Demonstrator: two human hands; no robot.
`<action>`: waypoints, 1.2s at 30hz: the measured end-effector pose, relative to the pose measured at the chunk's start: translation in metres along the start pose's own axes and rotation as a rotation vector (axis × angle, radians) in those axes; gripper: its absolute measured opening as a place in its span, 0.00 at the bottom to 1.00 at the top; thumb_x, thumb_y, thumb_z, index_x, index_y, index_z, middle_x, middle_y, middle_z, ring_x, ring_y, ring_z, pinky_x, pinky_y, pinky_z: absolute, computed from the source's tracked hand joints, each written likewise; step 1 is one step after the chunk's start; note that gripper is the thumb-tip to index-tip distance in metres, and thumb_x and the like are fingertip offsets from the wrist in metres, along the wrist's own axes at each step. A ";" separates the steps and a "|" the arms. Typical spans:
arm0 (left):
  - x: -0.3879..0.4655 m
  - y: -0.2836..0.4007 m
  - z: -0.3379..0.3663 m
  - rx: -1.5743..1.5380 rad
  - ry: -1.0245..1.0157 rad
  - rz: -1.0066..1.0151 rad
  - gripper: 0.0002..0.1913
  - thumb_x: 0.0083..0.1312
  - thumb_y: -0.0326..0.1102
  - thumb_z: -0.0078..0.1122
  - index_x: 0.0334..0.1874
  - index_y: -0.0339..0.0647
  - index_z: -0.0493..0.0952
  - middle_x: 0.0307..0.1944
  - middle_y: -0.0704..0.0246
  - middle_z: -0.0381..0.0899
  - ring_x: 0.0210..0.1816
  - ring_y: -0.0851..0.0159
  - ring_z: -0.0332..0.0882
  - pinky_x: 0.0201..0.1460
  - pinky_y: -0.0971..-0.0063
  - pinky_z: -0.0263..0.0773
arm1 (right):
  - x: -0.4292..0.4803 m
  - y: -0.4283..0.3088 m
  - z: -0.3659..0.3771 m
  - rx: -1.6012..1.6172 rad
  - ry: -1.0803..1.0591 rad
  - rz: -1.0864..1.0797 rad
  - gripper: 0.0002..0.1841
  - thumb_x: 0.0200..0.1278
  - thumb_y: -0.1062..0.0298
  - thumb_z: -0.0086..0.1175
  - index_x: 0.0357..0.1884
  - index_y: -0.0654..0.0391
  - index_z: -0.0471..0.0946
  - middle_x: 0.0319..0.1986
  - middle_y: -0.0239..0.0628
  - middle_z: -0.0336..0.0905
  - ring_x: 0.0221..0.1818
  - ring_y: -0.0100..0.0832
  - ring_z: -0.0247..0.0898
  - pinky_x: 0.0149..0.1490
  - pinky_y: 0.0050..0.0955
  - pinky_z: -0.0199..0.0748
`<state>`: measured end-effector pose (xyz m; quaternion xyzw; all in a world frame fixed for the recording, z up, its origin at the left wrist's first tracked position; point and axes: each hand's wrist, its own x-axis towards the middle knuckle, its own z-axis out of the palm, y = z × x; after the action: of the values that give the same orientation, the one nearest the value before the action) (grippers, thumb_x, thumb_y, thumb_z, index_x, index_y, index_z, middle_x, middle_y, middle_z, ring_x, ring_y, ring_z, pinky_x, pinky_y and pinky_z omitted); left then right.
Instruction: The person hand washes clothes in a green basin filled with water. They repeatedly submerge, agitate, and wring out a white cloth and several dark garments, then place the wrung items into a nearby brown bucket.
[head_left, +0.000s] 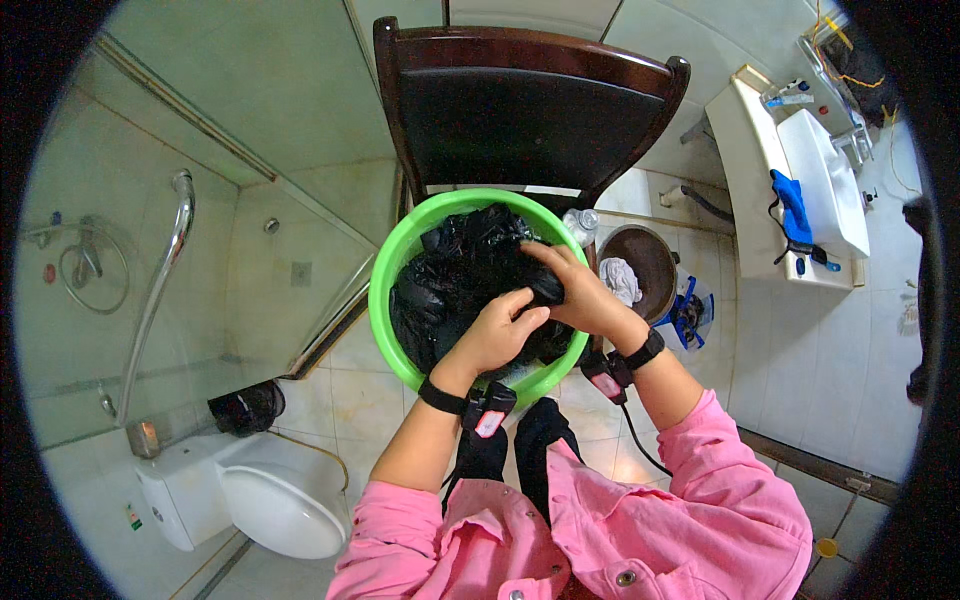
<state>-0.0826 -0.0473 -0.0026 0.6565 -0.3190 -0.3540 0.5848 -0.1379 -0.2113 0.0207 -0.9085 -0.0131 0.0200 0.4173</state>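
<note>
Wet black cloth (457, 277) fills much of a green plastic basin (380, 300), which stands on the seat of a dark wooden chair (525, 127). Both of my hands are over the basin's right half. My left hand (499, 330) pinches a bunched part of the cloth between thumb and fingers. Close beside it, my right hand (577, 289) grips the same bunch, with its fingers curled over the top. Some water shows at the basin's lower edge. Each wrist wears a black strap with a small device. A clear plastic bottle (581, 225) stands against the basin's right rim.
Right of the chair, a brown bucket (645, 255) has a white cloth (620, 280) in it, beside a blue and white bag (690, 311). A washbasin (821, 180) with a blue cloth (791, 206) is farther right. At left are a toilet (281, 510), a black-lined bin (247, 409) and a glass shower screen.
</note>
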 end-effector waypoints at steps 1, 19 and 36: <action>-0.001 -0.002 -0.006 0.148 -0.023 -0.010 0.09 0.64 0.33 0.49 0.37 0.33 0.73 0.28 0.71 0.72 0.29 0.76 0.67 0.31 0.80 0.64 | 0.003 0.007 0.003 -0.036 -0.082 0.108 0.40 0.38 0.75 0.63 0.60 0.52 0.61 0.47 0.50 0.64 0.52 0.52 0.63 0.55 0.38 0.64; 0.063 -0.110 -0.026 0.880 -0.238 -0.638 0.47 0.51 0.44 0.65 0.70 0.60 0.43 0.70 0.54 0.29 0.68 0.41 0.15 0.60 0.39 0.53 | -0.010 0.106 0.116 -0.453 -0.646 0.510 0.41 0.51 0.74 0.46 0.69 0.48 0.43 0.66 0.56 0.37 0.64 0.58 0.45 0.63 0.46 0.54; 0.093 -0.139 -0.017 1.119 -0.019 -0.586 0.13 0.57 0.31 0.52 0.45 0.35 0.74 0.46 0.53 0.74 0.49 0.50 0.71 0.59 0.64 0.62 | 0.018 0.158 0.104 -0.247 -0.638 0.367 0.30 0.50 0.73 0.44 0.61 0.60 0.60 0.54 0.60 0.64 0.55 0.54 0.63 0.55 0.41 0.66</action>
<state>-0.0169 -0.1001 -0.1477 0.9199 -0.2682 -0.2848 0.0287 -0.1240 -0.2345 -0.1674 -0.8872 0.0183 0.3744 0.2689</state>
